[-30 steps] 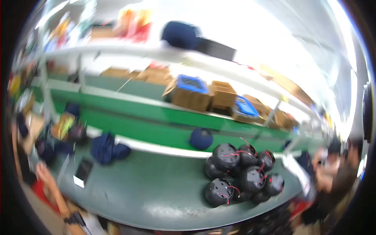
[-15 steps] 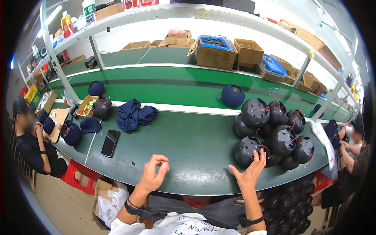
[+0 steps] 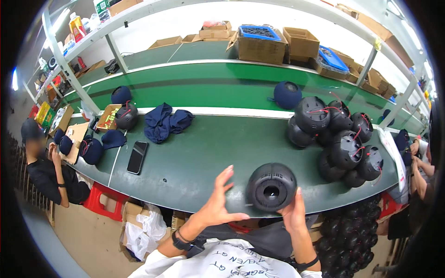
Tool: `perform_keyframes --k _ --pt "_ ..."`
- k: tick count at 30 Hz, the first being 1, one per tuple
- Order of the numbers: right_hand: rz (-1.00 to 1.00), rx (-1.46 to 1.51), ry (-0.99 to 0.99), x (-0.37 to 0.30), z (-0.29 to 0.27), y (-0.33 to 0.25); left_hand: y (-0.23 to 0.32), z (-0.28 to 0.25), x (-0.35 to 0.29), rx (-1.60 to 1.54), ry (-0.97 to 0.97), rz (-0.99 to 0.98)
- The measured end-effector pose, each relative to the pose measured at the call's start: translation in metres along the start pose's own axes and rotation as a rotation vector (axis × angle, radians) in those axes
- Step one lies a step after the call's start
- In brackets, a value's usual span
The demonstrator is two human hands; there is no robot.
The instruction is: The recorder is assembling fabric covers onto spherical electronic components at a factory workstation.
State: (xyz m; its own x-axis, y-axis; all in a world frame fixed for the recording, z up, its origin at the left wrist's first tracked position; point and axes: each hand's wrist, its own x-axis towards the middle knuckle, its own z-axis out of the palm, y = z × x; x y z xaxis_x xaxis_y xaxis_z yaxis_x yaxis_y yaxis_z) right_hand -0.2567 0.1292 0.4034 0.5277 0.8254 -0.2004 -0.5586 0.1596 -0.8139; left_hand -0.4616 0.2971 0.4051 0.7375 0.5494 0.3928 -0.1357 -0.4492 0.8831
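Half a second back both hands hung bare over the table (image 3: 194,162); now the right hand (image 3: 292,214) has brought a black shell (image 3: 271,186) off the pile (image 3: 340,134) to the near edge, right in front of the person. Its grip is closed on the shell's lower right rim, the round opening facing up at the camera. The left hand (image 3: 221,204) is spread wide and holds nothing, just left of the shell. To do this well, I judge the left palm should close on the far rim so the shell sits steady between both hands before it is turned, clear of the phone (image 3: 137,157) and the blue covers (image 3: 164,121).
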Motion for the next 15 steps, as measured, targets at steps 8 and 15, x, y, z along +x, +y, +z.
perform_keyframes --k 8,15 --pt "-0.288 -0.886 0.009 -0.003 0.039 0.001 0.005 -0.009 0.009 0.121 -0.057 -0.174" --pt "-0.358 -1.149 -0.226 -0.003 0.056 -0.002 0.006 -0.003 -0.005 0.163 0.082 -0.285"
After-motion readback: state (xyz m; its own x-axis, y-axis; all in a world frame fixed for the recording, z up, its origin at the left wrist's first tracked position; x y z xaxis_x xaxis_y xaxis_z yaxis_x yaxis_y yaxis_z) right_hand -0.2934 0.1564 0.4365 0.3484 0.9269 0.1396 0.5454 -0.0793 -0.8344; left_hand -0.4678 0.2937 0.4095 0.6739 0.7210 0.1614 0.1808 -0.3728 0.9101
